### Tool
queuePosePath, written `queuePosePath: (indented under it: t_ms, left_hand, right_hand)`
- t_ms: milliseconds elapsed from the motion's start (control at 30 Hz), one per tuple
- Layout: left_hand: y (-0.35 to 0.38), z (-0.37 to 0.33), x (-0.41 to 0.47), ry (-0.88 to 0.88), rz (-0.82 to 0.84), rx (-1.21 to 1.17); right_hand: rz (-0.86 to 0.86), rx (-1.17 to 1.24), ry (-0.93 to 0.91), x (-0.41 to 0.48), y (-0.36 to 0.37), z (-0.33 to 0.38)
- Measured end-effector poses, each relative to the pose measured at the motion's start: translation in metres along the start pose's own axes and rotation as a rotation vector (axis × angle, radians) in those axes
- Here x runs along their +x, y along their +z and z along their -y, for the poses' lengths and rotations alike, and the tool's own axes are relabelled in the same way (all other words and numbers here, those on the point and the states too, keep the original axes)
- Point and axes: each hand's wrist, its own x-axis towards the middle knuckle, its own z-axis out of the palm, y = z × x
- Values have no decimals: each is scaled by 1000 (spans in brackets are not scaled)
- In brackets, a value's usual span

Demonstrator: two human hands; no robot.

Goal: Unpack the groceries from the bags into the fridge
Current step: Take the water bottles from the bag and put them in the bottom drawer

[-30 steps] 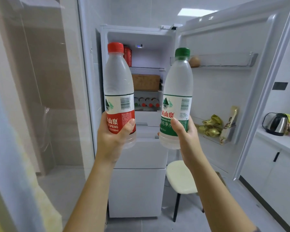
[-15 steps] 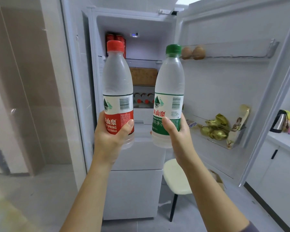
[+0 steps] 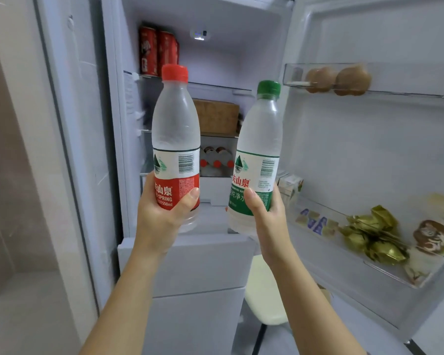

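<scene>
Fridge (image 3: 215,265), centre of frame; door (image 3: 344,149) open at right. Top shelf inside: cans (image 3: 157,52); shelf below: box (image 3: 217,116). Upper door shelf: eggs (image 3: 351,79); lower door shelf: wrapped sweets (image 3: 372,234). Before the fridge: left bottle (image 3: 176,129) and right bottle (image 3: 260,139), apart. Stool (image 3: 264,295), lower centre.

Both bare forearms rise from the lower edge of the view, stretched forward and upward and leaning toward each other, so that the two hands stand side by side, roughly level and apart. The left hand (image 3: 162,213) grips the lower part of an upright red-capped bottle (image 3: 176,129), its thumb laid across the front of the label and its fingers wrapped round the back. The right hand (image 3: 264,216) grips the lower part of a slightly tilted green-capped bottle (image 3: 260,139) in the same way, thumb in front, fingers curled behind.
</scene>
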Motion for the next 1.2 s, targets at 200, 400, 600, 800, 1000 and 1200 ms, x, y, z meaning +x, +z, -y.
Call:
queuePosePath:
  t_ms: [200,400,600,800,1000,1200]
  left_hand:
    - [-9,37,29,-39,20,5]
    - [-10,73,56,-52,4,26]
    - [-4,122,87,-69,-22,81]
    - [11,170,134,-95,-45,155]
    - [22,212,158,-133,-81,221]
    - [15,257,162,-247,-103,264]
  right_hand:
    - [-37,0,34,27,14,-33]
    - [-27,15,61,58,20,-65]
    - [2,20,95,99,20,-114]
    - [23,18,138,155,18,-170]
    - [54,54,181,199,22,-216]
    - [83,15,240,216,23,-257]
